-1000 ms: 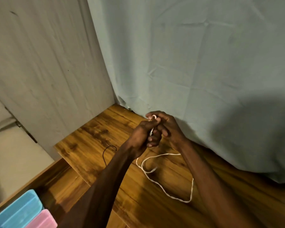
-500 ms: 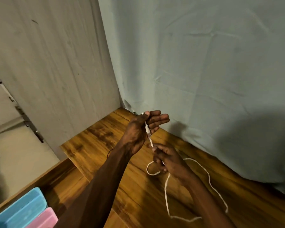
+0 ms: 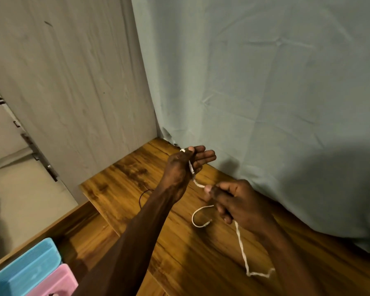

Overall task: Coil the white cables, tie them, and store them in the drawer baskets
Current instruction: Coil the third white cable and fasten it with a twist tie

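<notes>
Above the wooden tabletop (image 3: 201, 263), in the corner where a pale panel wall meets a hanging grey-green cloth (image 3: 265, 92), both hands work one white cable (image 3: 241, 246). The left hand (image 3: 184, 167) is raised, fingers straight and spread, with the cable's plug end (image 3: 191, 166) trapped between thumb and palm, its tip showing above the thumb. The right hand (image 3: 237, 201) sits lower and nearer the camera, fingers curled and pinching the cable just below the plug. Between the two hands the cable runs a short, slack slant down and to the right. From the right hand's underside the rest hangs: one small loop curls to the left, and the long tail drops to the tabletop and kinks near the right forearm. So the free length lies below and right of the left hand; the right hand is the nearer one to feed it, and winding round the left fingers looks like the next step. At lower left, a blue basket (image 3: 24, 272) and a pink basket (image 3: 56, 283) sit in the open drawer, well apart from the hands. A thin black loop (image 3: 143, 194) lies on the wood beside the left forearm.
</notes>
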